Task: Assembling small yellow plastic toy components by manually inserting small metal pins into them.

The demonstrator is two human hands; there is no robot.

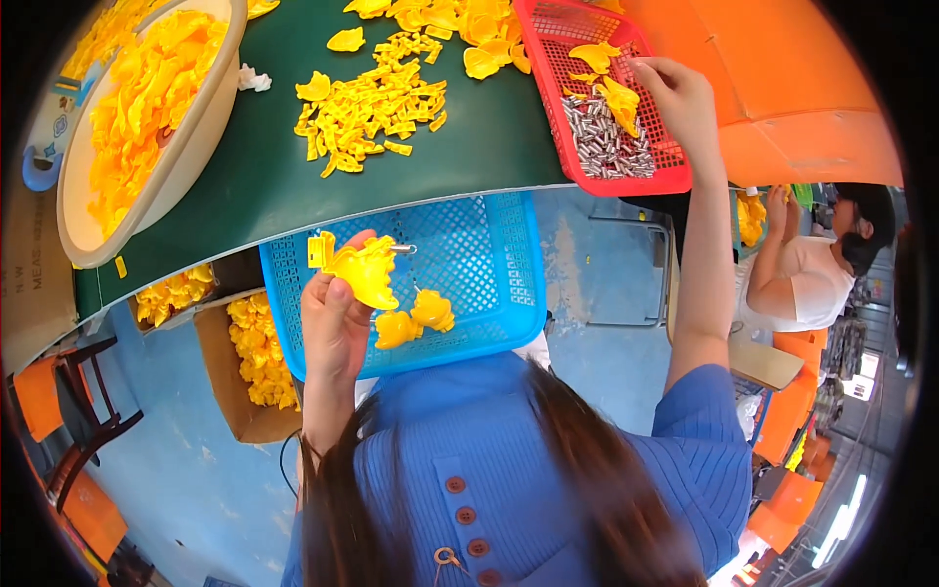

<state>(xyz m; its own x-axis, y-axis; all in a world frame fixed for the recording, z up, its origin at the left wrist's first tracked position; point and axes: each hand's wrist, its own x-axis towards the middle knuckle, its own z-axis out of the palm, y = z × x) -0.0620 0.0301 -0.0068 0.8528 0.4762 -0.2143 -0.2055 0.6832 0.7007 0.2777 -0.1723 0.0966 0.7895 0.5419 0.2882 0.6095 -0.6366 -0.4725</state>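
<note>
My left hand (335, 328) grips a yellow plastic shell part (367, 272) between thumb and fingers, above a blue basket. A small metal pin with a looped end (403, 249) sticks out of its right side, and a little yellow bracket-like piece (321, 250) shows at its left. My right hand (680, 98) reaches over the right rim of a red basket (668, 179), its thumb and fingertips drawn together beside a yellow shell piece (621, 104). Whether anything is pinched there is hidden. Many small silver metal cylinders (608, 142) lie in that basket.
Two rounded yellow pieces (431, 309) lie in the blue basket (523, 293). On the green table (489, 147) sit a heap of small yellow parts (367, 112), larger yellow shells (479, 29) and a filled beige basin (230, 88). A cardboard box (220, 367) stands below; another person (807, 274) sits at right.
</note>
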